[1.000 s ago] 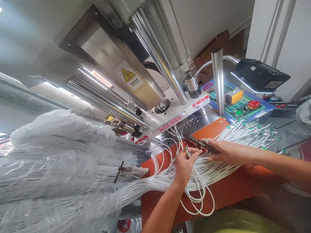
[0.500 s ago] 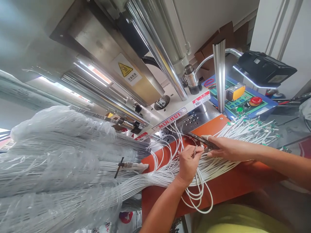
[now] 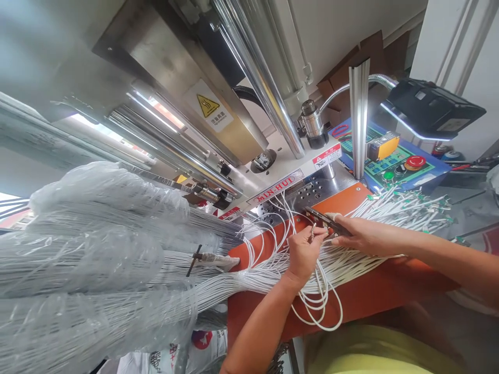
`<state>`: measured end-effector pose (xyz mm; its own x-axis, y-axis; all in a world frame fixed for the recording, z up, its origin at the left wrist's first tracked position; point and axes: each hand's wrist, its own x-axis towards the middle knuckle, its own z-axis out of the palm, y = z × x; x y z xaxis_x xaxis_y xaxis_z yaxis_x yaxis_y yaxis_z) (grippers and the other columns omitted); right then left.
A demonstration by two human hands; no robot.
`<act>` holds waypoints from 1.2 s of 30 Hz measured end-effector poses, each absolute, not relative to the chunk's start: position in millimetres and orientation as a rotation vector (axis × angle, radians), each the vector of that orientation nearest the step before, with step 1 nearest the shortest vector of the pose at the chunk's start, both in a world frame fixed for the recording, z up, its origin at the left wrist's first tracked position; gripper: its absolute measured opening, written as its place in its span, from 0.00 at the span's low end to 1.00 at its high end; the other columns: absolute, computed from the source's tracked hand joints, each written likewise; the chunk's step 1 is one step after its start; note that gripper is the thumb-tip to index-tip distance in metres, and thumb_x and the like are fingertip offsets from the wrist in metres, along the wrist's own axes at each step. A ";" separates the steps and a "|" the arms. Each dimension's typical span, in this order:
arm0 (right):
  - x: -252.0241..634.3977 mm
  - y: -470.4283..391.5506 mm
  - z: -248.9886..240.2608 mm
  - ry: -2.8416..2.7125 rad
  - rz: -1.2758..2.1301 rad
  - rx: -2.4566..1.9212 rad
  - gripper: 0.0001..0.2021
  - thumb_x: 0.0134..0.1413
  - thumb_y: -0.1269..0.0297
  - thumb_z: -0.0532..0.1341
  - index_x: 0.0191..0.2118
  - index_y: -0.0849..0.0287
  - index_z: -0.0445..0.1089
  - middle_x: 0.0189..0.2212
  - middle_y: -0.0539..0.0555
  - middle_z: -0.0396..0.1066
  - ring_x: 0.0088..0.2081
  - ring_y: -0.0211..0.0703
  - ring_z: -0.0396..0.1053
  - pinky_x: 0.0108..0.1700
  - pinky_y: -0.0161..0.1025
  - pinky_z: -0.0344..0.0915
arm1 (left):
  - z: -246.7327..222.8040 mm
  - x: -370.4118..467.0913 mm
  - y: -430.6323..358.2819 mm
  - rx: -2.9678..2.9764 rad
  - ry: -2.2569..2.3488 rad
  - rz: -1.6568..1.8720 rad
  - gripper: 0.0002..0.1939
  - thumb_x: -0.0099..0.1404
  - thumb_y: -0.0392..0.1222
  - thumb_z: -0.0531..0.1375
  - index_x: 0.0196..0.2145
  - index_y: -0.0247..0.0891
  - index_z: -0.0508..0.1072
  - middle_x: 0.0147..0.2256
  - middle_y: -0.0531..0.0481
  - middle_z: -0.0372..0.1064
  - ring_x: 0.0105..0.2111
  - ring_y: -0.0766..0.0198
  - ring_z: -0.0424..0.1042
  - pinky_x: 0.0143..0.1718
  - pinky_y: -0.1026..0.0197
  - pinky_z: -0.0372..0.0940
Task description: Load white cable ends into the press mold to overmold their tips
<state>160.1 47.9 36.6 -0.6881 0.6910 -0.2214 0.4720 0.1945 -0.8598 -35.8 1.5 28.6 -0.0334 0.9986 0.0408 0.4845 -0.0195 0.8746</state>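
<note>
Over the orange-red table, my left hand is closed in a pinch, apparently on a white cable. A small shiny piece shows at its fingers, too small to identify. My right hand grips a dark metal mold bar by its near end; the far end points toward the machine's perforated plate. My left fingertips meet the bar's side. Beneath both hands lies a thick bundle of white cables, and several loose loops hang over the table's front.
A moulding machine with steel columns stands ahead. Plastic-wrapped cable bundles fill the left, beside a clamp with a T-handle. Green-tipped cable ends lie right, below a blue control box and a black lamp.
The view has shifted slightly, so the scene sits a little to the right. Both hands stay together at the metal bar, with only slight movement of the left fingers.
</note>
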 end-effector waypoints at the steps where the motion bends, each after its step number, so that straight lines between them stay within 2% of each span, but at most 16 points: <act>1: 160.5 47.5 36.4 -2.245 1.497 -1.119 0.16 0.60 0.48 0.56 0.44 0.57 0.62 0.35 0.54 0.72 0.35 0.47 0.68 0.37 0.40 0.62 | 29.8 -37.8 2.8 1.509 1.561 0.954 0.05 0.60 0.39 0.67 0.34 0.36 0.81 0.30 0.49 0.79 0.27 0.65 0.73 0.36 0.62 0.68; 6: 164.8 43.9 39.7 -2.121 1.579 -1.082 0.19 0.59 0.47 0.57 0.46 0.57 0.64 0.41 0.54 0.74 0.42 0.50 0.69 0.43 0.41 0.64 | 37.9 -52.8 -0.8 1.033 1.256 0.924 0.19 0.58 0.48 0.69 0.44 0.35 0.76 0.41 0.42 0.79 0.42 0.56 0.77 0.49 0.55 0.68; 9: 164.3 43.7 41.2 -2.102 1.619 -1.125 0.19 0.58 0.46 0.58 0.46 0.57 0.64 0.40 0.53 0.74 0.41 0.51 0.70 0.42 0.41 0.65 | 39.4 -58.8 -6.9 0.995 1.292 1.022 0.20 0.62 0.51 0.66 0.45 0.34 0.75 0.41 0.41 0.79 0.43 0.56 0.77 0.51 0.54 0.67; 11: 162.9 44.5 40.5 -2.103 1.624 -1.104 0.20 0.58 0.47 0.58 0.48 0.57 0.64 0.42 0.53 0.74 0.42 0.51 0.70 0.44 0.41 0.65 | 39.0 -60.6 -9.4 1.019 1.335 1.091 0.20 0.64 0.51 0.63 0.48 0.34 0.74 0.40 0.42 0.78 0.39 0.60 0.76 0.46 0.57 0.69; 13: 162.0 45.2 38.4 -2.104 1.618 -1.088 0.20 0.58 0.47 0.58 0.49 0.56 0.64 0.43 0.53 0.74 0.44 0.51 0.70 0.46 0.41 0.65 | 38.6 -60.8 -9.7 1.027 1.339 1.143 0.22 0.66 0.50 0.61 0.53 0.35 0.70 0.39 0.44 0.77 0.32 0.66 0.73 0.37 0.63 0.68; 15: 162.0 45.4 35.6 -2.105 1.611 -1.106 0.20 0.58 0.46 0.58 0.48 0.56 0.65 0.44 0.54 0.75 0.44 0.53 0.71 0.46 0.42 0.65 | 38.8 -60.4 -8.0 1.017 1.301 1.174 0.22 0.67 0.49 0.60 0.54 0.36 0.66 0.34 0.48 0.76 0.23 0.73 0.65 0.27 0.69 0.61; 18: 162.5 44.7 32.3 -2.077 1.612 -1.115 0.22 0.57 0.47 0.59 0.51 0.56 0.66 0.45 0.55 0.75 0.46 0.55 0.71 0.47 0.43 0.66 | 38.8 -60.3 -2.7 0.977 1.276 1.159 0.17 0.66 0.50 0.60 0.45 0.36 0.65 0.29 0.51 0.74 0.16 0.78 0.53 0.19 0.71 0.46; 22: 162.2 43.5 31.9 -2.049 1.626 -1.023 0.23 0.58 0.49 0.59 0.55 0.55 0.65 0.49 0.54 0.74 0.49 0.54 0.70 0.50 0.42 0.66 | 33.3 -62.9 5.6 0.975 1.376 1.053 0.17 0.63 0.53 0.61 0.32 0.35 0.67 0.24 0.52 0.70 0.15 0.78 0.51 0.17 0.69 0.41; 25: 161.8 43.6 32.9 -2.046 1.622 -0.995 0.23 0.58 0.51 0.59 0.56 0.55 0.64 0.50 0.54 0.74 0.50 0.54 0.70 0.52 0.42 0.65 | 27.9 -63.1 10.1 1.085 1.473 0.982 0.18 0.62 0.52 0.61 0.26 0.34 0.70 0.19 0.54 0.66 0.15 0.76 0.51 0.17 0.69 0.44; 29: 161.7 45.3 33.3 -2.093 1.593 -1.033 0.21 0.58 0.51 0.59 0.53 0.56 0.65 0.47 0.54 0.74 0.47 0.53 0.71 0.49 0.42 0.65 | 29.9 -57.1 12.5 1.210 1.560 0.957 0.12 0.62 0.45 0.61 0.29 0.33 0.77 0.23 0.49 0.75 0.16 0.74 0.58 0.19 0.69 0.53; 32: 162.3 46.0 35.1 -2.134 1.562 -1.058 0.19 0.58 0.51 0.58 0.51 0.56 0.65 0.44 0.53 0.74 0.45 0.52 0.71 0.46 0.41 0.65 | 35.1 -51.7 12.4 1.308 1.559 1.005 0.09 0.60 0.40 0.62 0.34 0.34 0.80 0.32 0.45 0.80 0.25 0.67 0.72 0.28 0.66 0.65; 34: 162.9 45.9 37.9 -2.149 1.557 -1.078 0.19 0.58 0.51 0.58 0.50 0.56 0.64 0.44 0.53 0.74 0.44 0.51 0.70 0.45 0.41 0.64 | 35.5 -50.1 12.0 1.422 1.573 1.011 0.08 0.60 0.39 0.63 0.34 0.35 0.82 0.34 0.45 0.80 0.31 0.63 0.76 0.35 0.64 0.69; 36: 163.3 45.7 40.8 -2.162 1.557 -1.107 0.18 0.59 0.51 0.58 0.48 0.56 0.64 0.43 0.53 0.73 0.43 0.50 0.70 0.44 0.41 0.63 | 32.6 -50.5 11.5 1.515 1.596 1.004 0.07 0.61 0.38 0.63 0.34 0.37 0.82 0.33 0.46 0.80 0.32 0.63 0.77 0.37 0.63 0.70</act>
<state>163.3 45.7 40.8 -0.6779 0.7024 -0.2171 0.4286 0.1375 -0.8930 -50.5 11.5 32.6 -0.0636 0.9978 0.0180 0.4488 0.0124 0.8936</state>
